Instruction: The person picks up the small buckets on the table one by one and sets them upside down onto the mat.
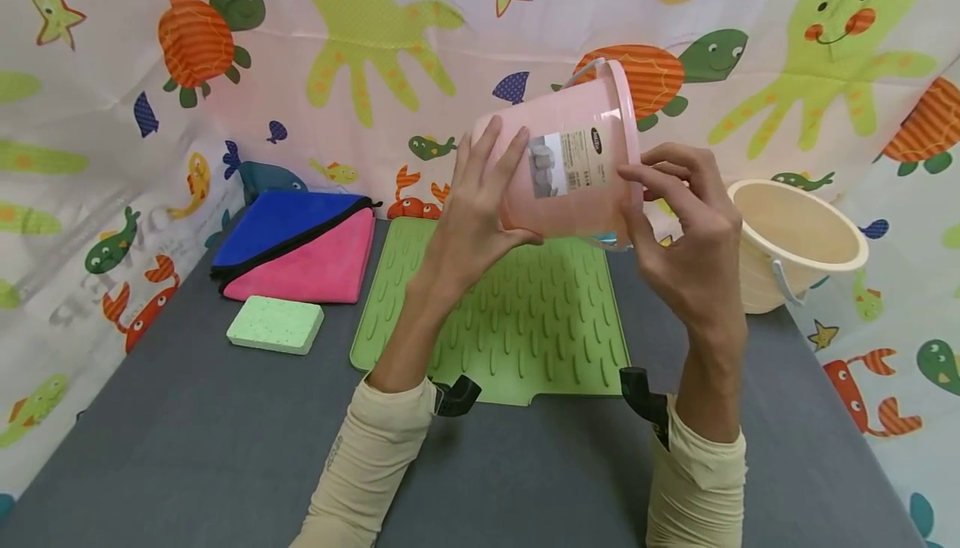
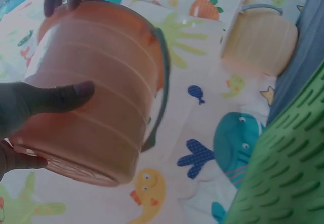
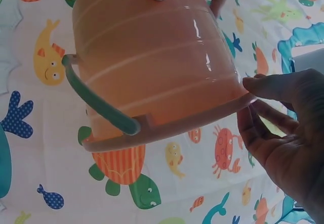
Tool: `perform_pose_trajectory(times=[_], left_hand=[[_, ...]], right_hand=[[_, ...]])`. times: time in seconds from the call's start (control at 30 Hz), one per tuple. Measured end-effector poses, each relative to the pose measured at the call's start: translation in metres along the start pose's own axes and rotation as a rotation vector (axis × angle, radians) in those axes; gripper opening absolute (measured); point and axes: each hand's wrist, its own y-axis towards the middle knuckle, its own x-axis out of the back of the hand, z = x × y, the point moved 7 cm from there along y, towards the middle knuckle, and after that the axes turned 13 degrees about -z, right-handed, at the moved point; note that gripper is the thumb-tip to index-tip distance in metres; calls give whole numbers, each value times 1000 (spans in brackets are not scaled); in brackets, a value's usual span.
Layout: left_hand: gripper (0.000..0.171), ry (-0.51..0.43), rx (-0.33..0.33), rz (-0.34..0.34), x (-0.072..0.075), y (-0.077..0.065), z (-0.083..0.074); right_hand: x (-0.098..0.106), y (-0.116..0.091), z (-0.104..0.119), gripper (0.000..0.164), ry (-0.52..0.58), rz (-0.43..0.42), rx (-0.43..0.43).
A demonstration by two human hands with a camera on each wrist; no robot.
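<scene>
A pink bucket [image 1: 570, 216] is held up over the green mat, tipped on its side with its rim to the right. My left hand [image 1: 471, 206] grips it near the base, thumb below and fingers along the far side. At the rim, my right hand [image 1: 690, 223] pinches the edge between thumb and fingers, as the right wrist view also shows. A paper label [image 1: 567, 163] on the bucket's side faces me. The handle [image 3: 101, 102] hangs loose along the bucket. The inside of the bucket is hidden.
The ribbed green mat [image 1: 525, 331] lies mid-table. To its left are a folded blue and pink cloth [image 1: 307, 256] and a pale green sponge [image 1: 275, 325]. A cream bucket [image 1: 761, 273] stands at the right. A printed curtain [image 1: 465, 57] closes off the back and sides.
</scene>
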Motion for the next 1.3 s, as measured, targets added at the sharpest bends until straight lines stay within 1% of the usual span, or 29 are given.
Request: perform_pose_trajectory(times=[0.13, 0.23, 0.3, 0.37, 0.4, 0.47, 0.53, 0.6, 0.67, 0.77, 0.87, 1.0, 1.1, 1.23, 1.3], left_hand=[[117, 59, -50, 19, 4, 0, -8], [115, 105, -92, 31, 7, 0, -14], [113, 116, -122, 37, 9, -1, -18], [113, 81, -153, 22, 11, 0, -20], [113, 46, -166, 11, 13, 1, -21], [115, -47, -189, -29, 17, 2, -22], [118, -149, -196, -89, 22, 3, -21], [123, -248, -164, -150, 25, 3, -18], [126, -344, -125, -195, 26, 3, -16], [120, -435, -67, -219, 24, 3, -11], [111, -458, -52, -206, 21, 5, -11], [97, -478, -26, -208, 20, 6, -10], [87, -500, -11, -235, 20, 6, -9], [81, -499, 10, -277, 21, 6, -9], [80, -497, 22, -286, 21, 5, -9]], right_hand=[[2, 1, -1, 16, -39, -62, -14], [3, 0, -2, 15, -71, -92, -26], [4, 0, -2, 17, -106, -87, -27], [5, 0, -3, 21, -144, -77, -28], [6, 0, -4, 23, -159, -75, -34], [9, 1, -7, 23, -190, -96, -52], [14, 1, -12, 20, -206, -142, -82], [18, 1, -15, 16, -203, -194, -107], [22, 0, -17, 16, -194, -237, -113], [23, 0, -16, 16, -168, -274, -104], [22, 1, -15, 16, -147, -292, -97], [19, 0, -14, 14, -144, -289, -88], [17, 0, -13, 14, -150, -276, -87], [15, 1, -12, 14, -154, -262, -96], [14, 1, -12, 15, -158, -248, -100]])
